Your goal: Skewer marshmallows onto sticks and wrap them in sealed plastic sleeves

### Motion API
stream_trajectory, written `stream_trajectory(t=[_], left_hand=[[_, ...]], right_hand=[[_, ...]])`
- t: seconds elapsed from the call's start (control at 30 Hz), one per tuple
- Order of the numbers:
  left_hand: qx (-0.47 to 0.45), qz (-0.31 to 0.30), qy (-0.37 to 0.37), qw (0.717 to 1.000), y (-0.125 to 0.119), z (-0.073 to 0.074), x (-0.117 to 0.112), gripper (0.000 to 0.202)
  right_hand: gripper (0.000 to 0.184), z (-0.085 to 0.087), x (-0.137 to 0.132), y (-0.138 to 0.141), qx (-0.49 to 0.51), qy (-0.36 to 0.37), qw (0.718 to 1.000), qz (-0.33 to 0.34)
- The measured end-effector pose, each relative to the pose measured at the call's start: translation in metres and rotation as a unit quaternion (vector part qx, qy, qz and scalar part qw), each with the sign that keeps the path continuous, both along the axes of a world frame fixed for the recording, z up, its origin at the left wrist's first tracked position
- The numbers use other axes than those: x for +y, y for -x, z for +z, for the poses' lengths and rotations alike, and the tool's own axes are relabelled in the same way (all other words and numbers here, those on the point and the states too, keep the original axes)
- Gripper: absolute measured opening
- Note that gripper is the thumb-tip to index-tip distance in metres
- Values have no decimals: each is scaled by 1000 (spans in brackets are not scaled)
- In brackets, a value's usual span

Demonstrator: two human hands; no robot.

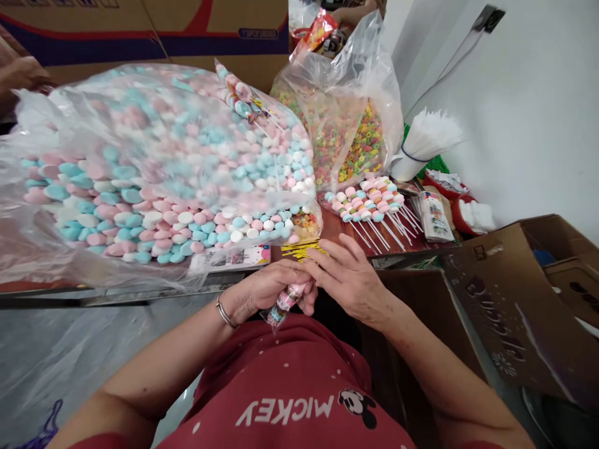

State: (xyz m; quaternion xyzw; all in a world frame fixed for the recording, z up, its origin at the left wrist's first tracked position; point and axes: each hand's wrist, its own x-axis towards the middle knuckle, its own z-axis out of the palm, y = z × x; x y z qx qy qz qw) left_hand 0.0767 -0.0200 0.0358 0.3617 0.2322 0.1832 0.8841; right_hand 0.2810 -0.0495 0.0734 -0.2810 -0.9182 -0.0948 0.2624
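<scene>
My left hand (269, 288) is closed around a marshmallow skewer wrapped in clear plastic (284, 304), held close to my body; the wrapped end sticks out below my fingers. My right hand (349, 274) rests against the left one, its fingers bent at the top of the wrapper, near a bundle of yellow twist ties (302, 249) at the table edge. Whether the right fingers pinch anything is hidden. A big clear bag of pink, blue and white marshmallows (154, 168) lies on the table just beyond my hands.
Several finished marshmallow skewers (369, 202) lie on the red table (339, 227) to the right. Behind them stand a bag of coloured cereal rings (350, 137) and a bundle of clear sleeves (428, 140). An open cardboard box (510, 299) sits at the right. Another person's hand (21, 72) shows at far left.
</scene>
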Motion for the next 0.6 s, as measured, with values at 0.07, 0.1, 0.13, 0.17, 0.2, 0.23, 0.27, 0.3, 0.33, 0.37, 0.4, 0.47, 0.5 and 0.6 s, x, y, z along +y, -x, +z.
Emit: stream_trajectory(t=[0.07,0.1,0.13,0.17,0.2,0.23,0.27,0.3,0.33,0.37,0.4,0.47,0.5,0.6], left_hand=[[20,-51,-4,998,2,-1,-6,32],[37,-82,-3,996,3,-1,-9,33],[58,-113,-7,992,4,-1,-13,34],[80,-142,-23,986,4,0,-16,36],[105,-160,-56,980,4,0,-20,37],[133,-162,-112,971,4,1,-23,36],[163,-145,-188,958,3,1,-26,33],[190,-109,-278,935,3,1,-29,28],[211,-63,-369,903,2,1,-32,22],[222,-14,-453,864,1,0,-34,18],[223,27,-519,825,1,-2,-37,17],[212,84,-584,779,2,-4,-38,22],[209,105,-578,781,3,-5,-38,23],[206,167,-403,876,8,-3,-30,18]], right_hand=[[29,0,-5,2,-57,-9,998,15],[30,-1,-9,3,-73,0,997,24],[31,-4,-12,4,-88,15,995,36],[32,-7,-15,4,-102,32,993,47],[34,-11,-18,4,-115,47,991,55],[34,-15,-21,4,-124,60,989,56],[33,-18,-22,4,-128,70,988,51],[32,-21,-23,4,-128,78,988,42],[30,-22,-23,4,-124,87,988,31],[29,-22,-22,4,-121,100,987,21],[29,-20,-20,4,-123,117,985,11],[28,-13,-11,2,-133,160,978,3],[28,-8,-5,0,-129,187,974,7],[22,2,22,-8,-43,281,959,6]])
